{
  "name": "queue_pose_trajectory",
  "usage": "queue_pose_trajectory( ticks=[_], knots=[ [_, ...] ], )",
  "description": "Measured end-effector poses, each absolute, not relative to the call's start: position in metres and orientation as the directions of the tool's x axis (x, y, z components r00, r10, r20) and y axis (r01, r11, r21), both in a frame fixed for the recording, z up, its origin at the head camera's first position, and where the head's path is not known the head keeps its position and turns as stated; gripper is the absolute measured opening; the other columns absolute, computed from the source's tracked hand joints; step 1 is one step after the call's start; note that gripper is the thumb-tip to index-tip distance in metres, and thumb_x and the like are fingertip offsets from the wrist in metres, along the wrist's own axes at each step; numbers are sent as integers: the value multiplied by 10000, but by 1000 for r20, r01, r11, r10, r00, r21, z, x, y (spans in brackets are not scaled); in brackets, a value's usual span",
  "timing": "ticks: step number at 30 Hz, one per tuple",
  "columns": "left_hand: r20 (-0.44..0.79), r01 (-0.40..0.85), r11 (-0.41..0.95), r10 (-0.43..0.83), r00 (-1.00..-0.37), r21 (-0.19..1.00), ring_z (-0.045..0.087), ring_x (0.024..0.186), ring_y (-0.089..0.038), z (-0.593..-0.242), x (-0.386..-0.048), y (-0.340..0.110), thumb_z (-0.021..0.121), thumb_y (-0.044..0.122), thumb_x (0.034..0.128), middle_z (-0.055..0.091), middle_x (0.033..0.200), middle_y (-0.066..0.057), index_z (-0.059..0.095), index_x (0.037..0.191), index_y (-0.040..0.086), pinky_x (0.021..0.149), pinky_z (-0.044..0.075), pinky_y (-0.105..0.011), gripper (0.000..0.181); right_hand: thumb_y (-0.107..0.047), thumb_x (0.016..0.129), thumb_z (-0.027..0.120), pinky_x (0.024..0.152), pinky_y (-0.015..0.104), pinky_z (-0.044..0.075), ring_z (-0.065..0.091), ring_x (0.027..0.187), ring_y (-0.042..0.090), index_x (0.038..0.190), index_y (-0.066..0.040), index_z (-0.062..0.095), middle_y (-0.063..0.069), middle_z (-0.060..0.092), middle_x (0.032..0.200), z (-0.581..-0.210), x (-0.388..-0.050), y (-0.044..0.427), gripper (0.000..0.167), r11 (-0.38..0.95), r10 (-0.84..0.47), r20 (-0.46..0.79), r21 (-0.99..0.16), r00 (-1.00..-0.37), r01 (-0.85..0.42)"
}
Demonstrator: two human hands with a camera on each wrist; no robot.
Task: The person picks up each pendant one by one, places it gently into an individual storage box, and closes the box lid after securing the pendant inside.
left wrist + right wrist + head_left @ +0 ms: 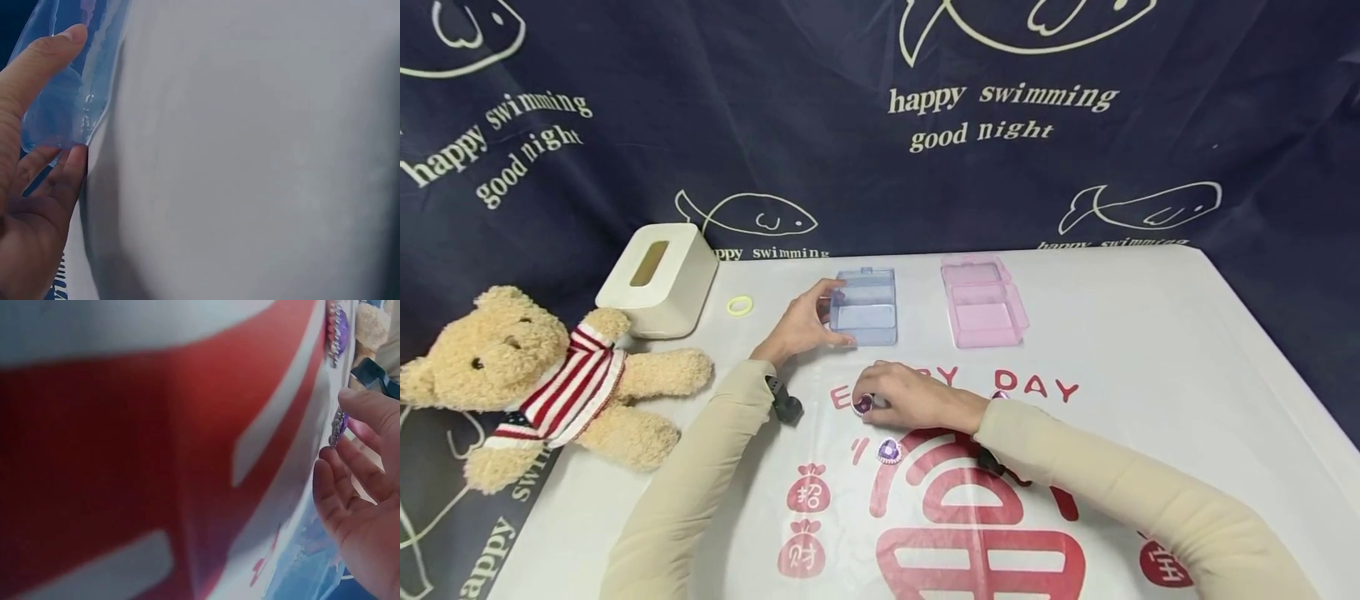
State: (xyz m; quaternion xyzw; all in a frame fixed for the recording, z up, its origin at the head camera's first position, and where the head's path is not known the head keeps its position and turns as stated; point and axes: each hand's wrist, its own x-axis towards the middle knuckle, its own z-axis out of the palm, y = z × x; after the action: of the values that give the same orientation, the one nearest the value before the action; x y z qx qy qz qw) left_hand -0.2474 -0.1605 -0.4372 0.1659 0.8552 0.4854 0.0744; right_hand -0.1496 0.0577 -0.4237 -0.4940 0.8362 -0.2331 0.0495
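My left hand [805, 325] grips the left side of an open blue transparent plastic box [867, 317], thumb at its near corner and fingers along the far part. In the left wrist view, the thumb and fingertips lie against the blue box [62, 109]. My right hand [917, 396] pinches a purple heart-shaped gem [864, 405] with a beaded silver edge, low over the table. The right wrist view shows that gem [338, 428] between thumb and fingers. Nearer me lies another purple heart gem [890, 452]. Beside my right wrist a further gem [1001, 395] is partly hidden.
An open pink transparent box [987, 321] stands right of the blue one. At the left are a teddy bear [572, 375], a white tissue box [681, 283] and a yellow ring [740, 306]. The white printed table cover [1150, 350] ends at a dark curtain [865, 167].
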Motion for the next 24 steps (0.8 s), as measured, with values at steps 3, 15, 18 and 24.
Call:
queue_pose_trajectory(
  ticks=[3,15,18,24],
  knots=[
    [11,189,470,355,-935,862,562,1138,-317,-436,-247,-160,908,22,565,535,1295,-165,421,1405,94,1025,484,-373,974,-184,858,712,873,278,511,614,930,131,994,-102,701,7,677,994,-418,-154,58,160,389,-840,170,-474,-515,-790],
    [13,194,447,377,-926,873,549,1193,-339,-436,-252,-162,860,-47,565,520,1260,-183,438,1377,111,1052,463,-387,928,-117,828,741,812,346,551,640,888,149,989,-67,706,40,705,967,-382,-186,50,172,365,-717,369,-525,-592,-769],
    [16,199,462,370,-929,864,557,1186,-328,-437,-252,-163,876,-20,561,528,1252,-170,433,1384,117,1046,467,-388,944,-129,827,749,830,355,547,644,891,167,983,-63,701,54,709,954,-379,-198,44,176,398,-666,397,-528,-632,-751],
    [14,204,488,365,-931,848,588,1164,-302,-437,-252,-161,918,79,570,550,1299,-118,438,1366,161,1017,479,-402,933,-92,811,758,856,364,551,665,918,204,976,-39,702,92,714,975,-382,-221,42,182,459,-594,382,-562,-708,-688]
  ],
)
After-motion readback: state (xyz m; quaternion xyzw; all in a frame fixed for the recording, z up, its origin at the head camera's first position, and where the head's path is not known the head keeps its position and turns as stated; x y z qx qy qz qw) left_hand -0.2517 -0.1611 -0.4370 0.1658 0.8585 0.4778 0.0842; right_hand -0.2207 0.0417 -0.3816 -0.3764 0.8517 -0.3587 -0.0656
